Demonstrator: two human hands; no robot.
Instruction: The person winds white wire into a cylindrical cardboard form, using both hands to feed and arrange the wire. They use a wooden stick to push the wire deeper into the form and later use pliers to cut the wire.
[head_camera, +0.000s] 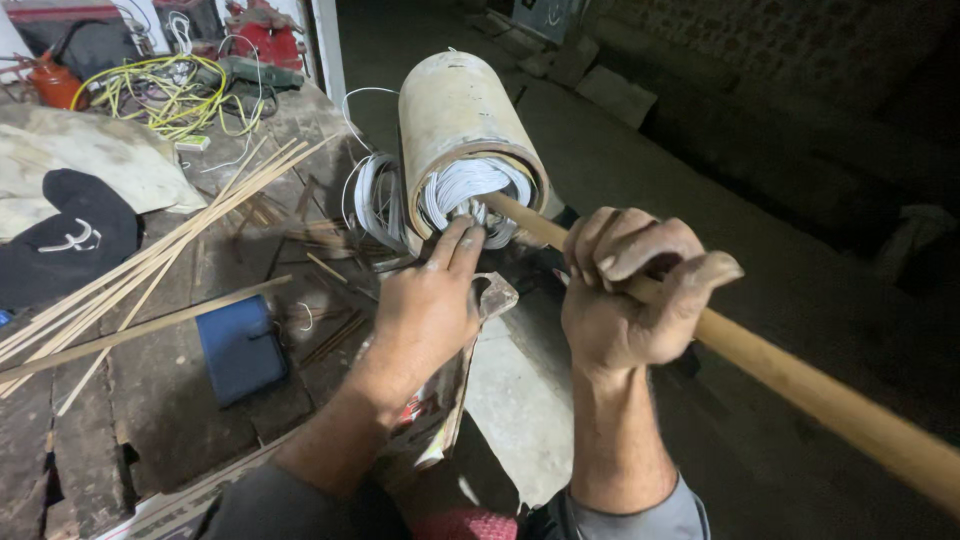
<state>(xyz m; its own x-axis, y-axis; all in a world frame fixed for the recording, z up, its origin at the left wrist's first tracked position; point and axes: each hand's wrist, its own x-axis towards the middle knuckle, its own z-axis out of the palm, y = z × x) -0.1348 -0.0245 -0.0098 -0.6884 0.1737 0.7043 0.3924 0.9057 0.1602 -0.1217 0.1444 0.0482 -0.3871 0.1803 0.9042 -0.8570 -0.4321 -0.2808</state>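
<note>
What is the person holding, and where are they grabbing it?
The right hand grips a wooden stick near its front end. The left hand only presses on white wire coils.

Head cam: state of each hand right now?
Left hand: fingers extended, fingertips pressing on the white wire coils at the mouth of the metal cylinder; grips nothing.
Right hand: closed around the wooden stick.

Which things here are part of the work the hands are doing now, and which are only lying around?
In use: left hand, right hand, wooden stick, cylinder, white wires.

Lying about: blue wallet, black cap, thin sticks, yellow cable.
</note>
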